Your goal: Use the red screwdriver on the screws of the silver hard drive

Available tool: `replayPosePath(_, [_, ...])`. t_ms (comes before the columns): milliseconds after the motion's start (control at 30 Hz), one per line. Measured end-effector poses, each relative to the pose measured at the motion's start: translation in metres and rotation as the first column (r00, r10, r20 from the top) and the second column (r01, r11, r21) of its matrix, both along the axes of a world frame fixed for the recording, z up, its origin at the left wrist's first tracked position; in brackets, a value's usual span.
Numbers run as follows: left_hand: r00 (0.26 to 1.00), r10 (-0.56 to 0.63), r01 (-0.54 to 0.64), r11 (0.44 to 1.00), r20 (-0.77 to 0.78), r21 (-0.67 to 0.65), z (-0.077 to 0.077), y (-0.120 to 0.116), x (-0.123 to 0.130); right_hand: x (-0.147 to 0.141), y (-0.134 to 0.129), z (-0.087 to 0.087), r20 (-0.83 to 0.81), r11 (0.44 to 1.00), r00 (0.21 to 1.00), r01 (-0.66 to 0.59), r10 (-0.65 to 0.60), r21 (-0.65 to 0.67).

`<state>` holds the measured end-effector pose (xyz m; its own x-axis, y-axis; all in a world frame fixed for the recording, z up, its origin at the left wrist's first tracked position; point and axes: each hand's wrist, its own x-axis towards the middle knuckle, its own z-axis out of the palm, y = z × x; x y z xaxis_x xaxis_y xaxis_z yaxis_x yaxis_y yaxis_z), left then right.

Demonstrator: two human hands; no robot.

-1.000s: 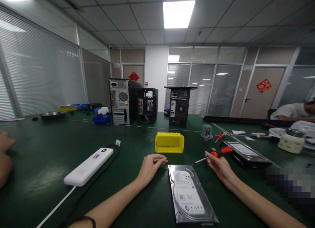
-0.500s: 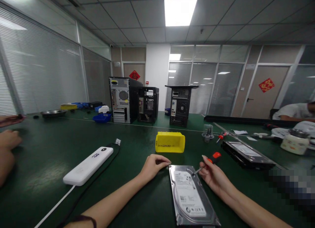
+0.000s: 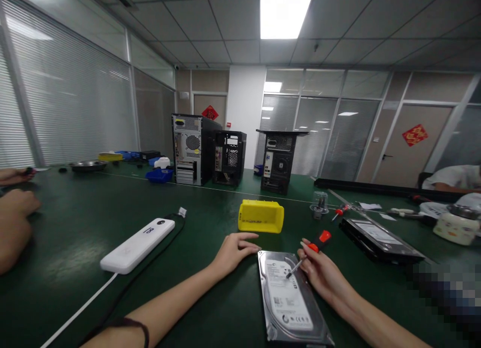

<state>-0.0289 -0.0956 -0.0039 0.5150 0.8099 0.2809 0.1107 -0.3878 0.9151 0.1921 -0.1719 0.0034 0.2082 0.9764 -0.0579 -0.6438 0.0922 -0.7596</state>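
A silver hard drive [image 3: 276, 313] with a white label lies flat on the green table in front of me. My left hand [image 3: 233, 253] is at its far left corner, fingers stretched out and apart, with nothing visible between them. In my right hand [image 3: 319, 270] is a red and black screwdriver [image 3: 318, 242], held between thumb and fingers at the drive's right edge. Its metal shaft slants down to the left over the label; whether the tip touches the label I cannot tell. Just beyond the drive stands a yellow bin [image 3: 261, 217], its open side facing me.
A white power bank [image 3: 138, 245] with cables lies left. Another hard drive [image 3: 376, 235], a second screwdriver [image 3: 340, 213] and a clear plastic container [image 3: 319, 203] are right. Several computer cases [image 3: 191, 150] stand behind. Another person's hands [image 3: 17, 208] are at far left.
My left fingers have spread from a pinch at the drive's corner. The screwdriver tip has shifted left and nearer over the label, with my right hand moving slightly left. The view has turned slightly left.
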Motion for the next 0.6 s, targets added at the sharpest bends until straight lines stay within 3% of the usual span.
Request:
replayPosePath(100, [1.000, -0.015, 0.015, 1.000, -0.015, -0.009, 0.000, 0.000, 0.001, 0.000, 0.010, 0.011, 0.057, 0.999, 0.998, 0.004, -0.006, 0.042])
replayPosePath(167, [1.000, -0.018, 0.018, 1.000, -0.022, -0.019, 0.001, 0.001, 0.003, -0.004, 0.021, 0.023, 0.220, 0.988, 0.975, -0.008, -0.027, 0.156])
replayPosePath(233, [1.000, -0.017, 0.017, 0.999, -0.020, -0.033, 0.003, 0.001, 0.005, -0.011, 0.034, 0.036, 0.416, 0.961, 0.907, -0.058, -0.063, 0.272])
replayPosePath(333, [0.999, -0.031, 0.030, 0.998, -0.019, -0.057, 0.006, 0.000, 0.007, -0.025, 0.053, 0.049, 0.584, 0.911, 0.804, -0.148, -0.116, 0.385])
replayPosePath(433, [0.998, -0.051, 0.048, 0.996, -0.026, -0.078, 0.007, 0.000, 0.008, -0.037, 0.062, 0.049, 0.683, 0.885, 0.717, -0.216, -0.143, 0.412])
replayPosePath(600, [0.999, -0.042, 0.042, 0.996, 0.004, -0.075, 0.000, 0.004, 0.008, -0.045, 0.056, 0.042, 0.760, 0.889, 0.624, -0.225, -0.182, 0.398])
